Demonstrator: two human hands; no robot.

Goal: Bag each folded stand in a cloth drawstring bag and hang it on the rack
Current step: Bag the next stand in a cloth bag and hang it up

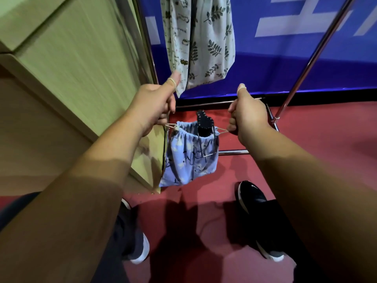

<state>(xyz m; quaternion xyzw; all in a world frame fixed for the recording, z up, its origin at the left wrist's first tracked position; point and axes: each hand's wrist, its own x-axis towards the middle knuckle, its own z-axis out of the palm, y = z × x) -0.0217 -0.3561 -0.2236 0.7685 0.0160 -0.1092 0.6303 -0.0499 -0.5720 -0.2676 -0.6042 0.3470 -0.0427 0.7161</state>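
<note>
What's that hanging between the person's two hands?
In the head view, a blue drawstring bag hangs between the left hand and right hand, its cords stretched to each, a black folded stand poking out.

Blue white-printed bag (189,158), black stand (205,124), grey leaf-print bag (212,41), red floor (306,144).

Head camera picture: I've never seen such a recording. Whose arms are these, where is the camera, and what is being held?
No robot here: a person wears the camera on their head, looking down at their own arms. The left hand and right hand each grip a drawstring of a blue cloth bag, which hangs between them above the red floor. A black folded stand pokes from its mouth. Behind, a leaf-print bag hangs between the poles of a metal rack; a wooden cabinet stands to the left.
</note>
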